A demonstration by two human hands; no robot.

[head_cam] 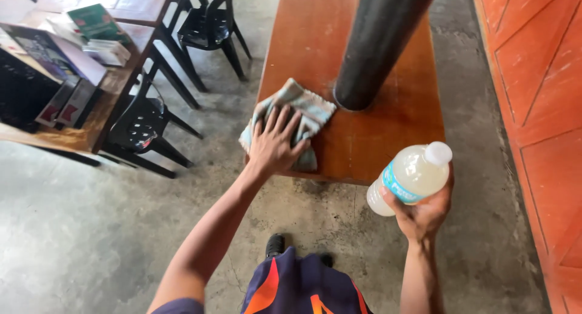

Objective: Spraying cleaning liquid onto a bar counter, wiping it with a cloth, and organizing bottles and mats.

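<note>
A person's left hand point(274, 143) lies flat, fingers spread wide, on a pale blue-green cloth point(290, 120) at the near left edge of a reddish wooden table point(370, 138), apparently pressing it to the surface. The right hand point(424, 214) is wrapped around a capped plastic bottle point(411, 176) of cloudy liquid, tilted just off the table's near right corner. A dark post point(376, 44) stands just right of the cloth.

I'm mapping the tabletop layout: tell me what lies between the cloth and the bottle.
In the head view, only bare wooden table separates the cloth under the left hand from the bottle in the right hand.
</note>
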